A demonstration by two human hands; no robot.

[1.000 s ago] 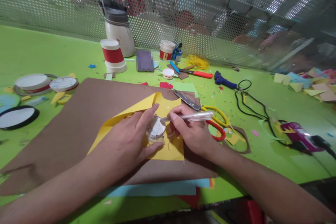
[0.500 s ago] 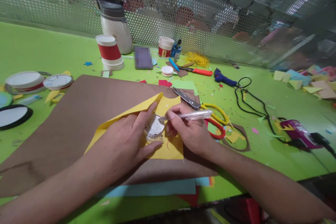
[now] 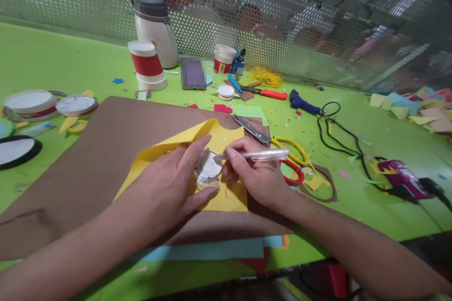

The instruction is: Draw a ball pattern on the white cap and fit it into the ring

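Note:
A small round white disc (image 3: 209, 170) with scribbled marks lies on a sheet of yellow paper (image 3: 233, 200). My left hand (image 3: 171, 176) curves around the disc's left side, thumb and index finger at its edge, pressing on the paper; some of its fingers are hidden. Behind that hand the paper's upper left part curls up. In my right hand (image 3: 252, 169) is a clear pen (image 3: 268, 154), its tip at the disc's right edge. Beneath the paper spreads a large brown sheet (image 3: 123, 131). Scissors (image 3: 289, 150) with yellow and red handles lie just beyond my right hand.
At the back stand a white jug (image 3: 155, 33), a red-and-white cup (image 3: 145, 63) and stacked tubs (image 3: 224, 59). A blue glue gun (image 3: 303, 102) with a black cord lies to the right. White lids (image 3: 31, 102) sit at left. Paper scraps (image 3: 423, 113) are piled far right.
The view has shifted slightly. The curled part of the yellow paper stands a little differently behind my left hand. Both hands keep nearly the same place and hold.

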